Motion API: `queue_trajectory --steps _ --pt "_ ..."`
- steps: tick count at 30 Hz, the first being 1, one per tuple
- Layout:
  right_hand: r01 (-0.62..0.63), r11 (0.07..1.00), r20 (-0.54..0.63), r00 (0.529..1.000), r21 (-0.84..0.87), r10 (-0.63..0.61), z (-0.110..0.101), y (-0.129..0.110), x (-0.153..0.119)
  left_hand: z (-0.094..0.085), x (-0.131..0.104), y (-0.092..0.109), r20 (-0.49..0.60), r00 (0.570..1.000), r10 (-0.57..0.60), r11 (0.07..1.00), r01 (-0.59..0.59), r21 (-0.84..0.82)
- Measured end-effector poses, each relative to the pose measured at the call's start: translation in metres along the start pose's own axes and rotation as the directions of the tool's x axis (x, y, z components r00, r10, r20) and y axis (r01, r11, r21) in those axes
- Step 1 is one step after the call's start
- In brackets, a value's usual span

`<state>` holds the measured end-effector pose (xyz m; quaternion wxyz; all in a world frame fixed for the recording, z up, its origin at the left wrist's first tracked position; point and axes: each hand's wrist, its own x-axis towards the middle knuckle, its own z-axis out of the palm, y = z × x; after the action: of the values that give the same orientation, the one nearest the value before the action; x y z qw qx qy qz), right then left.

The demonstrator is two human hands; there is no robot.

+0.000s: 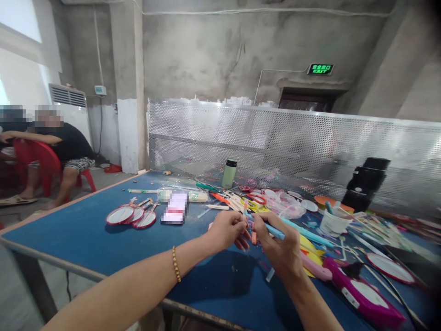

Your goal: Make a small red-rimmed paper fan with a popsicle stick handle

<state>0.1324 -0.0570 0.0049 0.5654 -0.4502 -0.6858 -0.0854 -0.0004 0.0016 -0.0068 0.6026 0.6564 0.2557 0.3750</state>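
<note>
Over the middle of the blue table (79, 248), my left hand (225, 230) is closed in a pinch on a small strip with an orange and pale end (245, 207); its lower part is hidden by fingers. My right hand (284, 243) is wrapped round a light-blue pen-shaped tool (274, 231), its front end close to the strip. An orange piece (254, 237) shows between the hands. Below my right hand lies a short clear strip (270, 275). To the left of my hands are several white, red-rimmed round paddles (120, 215) and a phone (175, 208).
A green bottle (229, 174) stands behind loose sticks (237, 201). On the right are a white cup (336, 223) of tools, a purple and pink tool (365, 294) with a cable, and a black object (367, 184). A perforated metal screen (206, 133) borders the table. People (69, 142) sit at left.
</note>
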Motion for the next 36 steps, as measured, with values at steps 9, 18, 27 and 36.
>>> queue_trajectory --steps 9,18,27,36 --pt "0.004 1.000 0.011 1.000 0.016 -0.004 0.0029 0.0005 -0.0010 0.0008 -0.0010 0.0011 0.012 1.000 0.005 1.000 -0.005 -0.016" --pt "0.022 0.999 -0.020 1.000 -0.023 -0.023 -0.0003 -0.0018 0.0005 -0.0011 0.0018 -0.0035 0.014 1.000 0.008 1.000 -0.008 -0.003" --pt "-0.029 0.999 -0.033 0.999 -0.035 0.028 -0.0007 -0.0007 -0.0001 -0.0026 0.0020 -0.0031 -0.006 1.000 0.007 1.000 -0.007 0.012" --pt "-0.022 1.000 -0.002 1.000 -0.006 0.022 0.0019 0.0031 -0.0015 -0.0012 0.0002 -0.0020 -0.002 1.000 0.009 1.000 -0.009 0.011"
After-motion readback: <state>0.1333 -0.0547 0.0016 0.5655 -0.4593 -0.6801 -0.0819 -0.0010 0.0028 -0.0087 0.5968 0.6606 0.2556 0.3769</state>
